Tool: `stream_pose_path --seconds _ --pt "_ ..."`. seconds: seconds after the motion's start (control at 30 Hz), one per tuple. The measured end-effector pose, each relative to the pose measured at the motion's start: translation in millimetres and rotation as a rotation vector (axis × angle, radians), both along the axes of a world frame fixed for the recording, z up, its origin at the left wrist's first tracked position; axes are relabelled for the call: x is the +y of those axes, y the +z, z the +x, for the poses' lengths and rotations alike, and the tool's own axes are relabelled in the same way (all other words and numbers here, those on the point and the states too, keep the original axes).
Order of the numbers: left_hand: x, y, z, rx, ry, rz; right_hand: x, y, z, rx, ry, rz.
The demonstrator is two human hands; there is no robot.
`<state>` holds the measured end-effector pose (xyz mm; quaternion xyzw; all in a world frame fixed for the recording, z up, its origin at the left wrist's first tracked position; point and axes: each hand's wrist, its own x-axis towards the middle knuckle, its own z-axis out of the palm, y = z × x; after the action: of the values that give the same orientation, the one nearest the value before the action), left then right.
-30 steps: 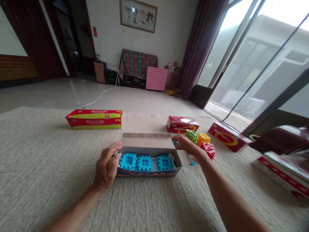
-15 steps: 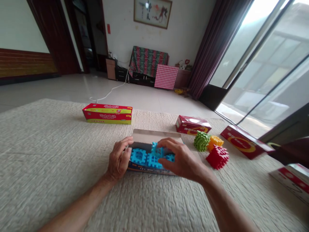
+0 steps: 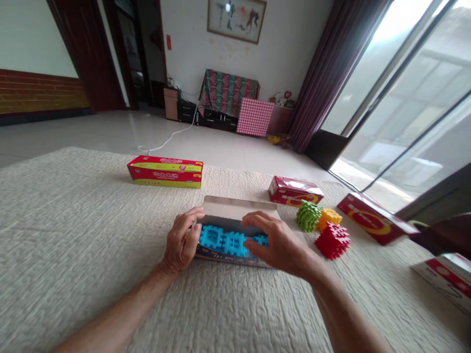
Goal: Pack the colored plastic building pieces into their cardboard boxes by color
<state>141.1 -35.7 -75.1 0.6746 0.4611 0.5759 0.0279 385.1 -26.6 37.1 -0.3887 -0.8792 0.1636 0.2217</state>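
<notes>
An open cardboard box (image 3: 235,208) lies in front of me on a beige quilted cover, its lid flap folded back. Several blue plastic blocks (image 3: 220,240) fill it. My left hand (image 3: 181,241) grips the box's left end. Over the right half of the box, my right hand (image 3: 275,242) rests fingers-down on the blue blocks; whether it pinches a block is hidden. To the right of the box lie a green block (image 3: 308,215), an orange block (image 3: 329,215) and a red block (image 3: 333,240).
A long red and yellow box (image 3: 165,172) lies further back on the left. A red box (image 3: 294,191) sits behind the loose blocks, another red box (image 3: 375,218) to the right, and a white and red box (image 3: 445,279) at the right edge.
My right hand fetched a blue block from beside the box, carried it over the box, and has lowered it among the others. The left hand stayed on the box end.
</notes>
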Motion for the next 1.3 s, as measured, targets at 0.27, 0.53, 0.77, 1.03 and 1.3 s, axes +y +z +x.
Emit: stream_pose_path --seconds 0.27,0.53,0.77,1.03,1.3 --pt "1 -3.7 -2 -0.004 -0.015 -0.041 39 4.6 67 0.154 -0.246 0.106" --pt "4 -17.4 -13 -0.025 -0.032 -0.107 78 -51.4 107 -0.009 -0.384 -0.019" --pt "3 -17.0 -14 -0.046 -0.027 -0.136 82 -69.4 101 -0.087 -0.280 -0.067" --pt "3 -13.7 -12 -0.025 -0.021 -0.108 81 -70.1 102 -0.077 -0.264 -0.059" --pt "1 -10.0 -6 -0.014 -0.021 -0.072 86 -49.5 116 0.189 -0.345 -0.036"
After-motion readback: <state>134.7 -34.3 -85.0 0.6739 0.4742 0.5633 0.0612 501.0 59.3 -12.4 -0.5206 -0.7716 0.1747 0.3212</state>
